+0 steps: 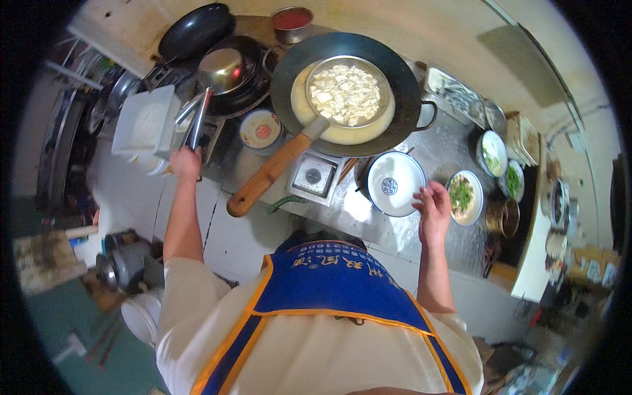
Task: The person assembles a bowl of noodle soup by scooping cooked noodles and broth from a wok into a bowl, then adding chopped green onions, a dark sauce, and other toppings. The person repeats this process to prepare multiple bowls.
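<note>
My left hand (186, 164) is closed round a dark, shiny handle (198, 125) that runs up toward a metal pot (221, 70) on the stove. Whether the handle belongs to that pot is hard to tell. At the right rim of a white bowl (397, 178) with a blue motif are the curled fingers of my right hand (434, 210). Beyond the bowl stands a large black wok (345, 45) with pale, cloudy liquid. A strainer full of whitish pieces (345, 94) rests in it, its wooden handle (271, 172) slanting toward me, unheld.
Bowls of chopped greens (463, 196) and a metal tray (453, 92) stand to the right. At left are a white tub (146, 122) and a black frying pan (197, 31). A round-lidded container (260, 130) and a dish of red sauce (292, 20) flank the wok.
</note>
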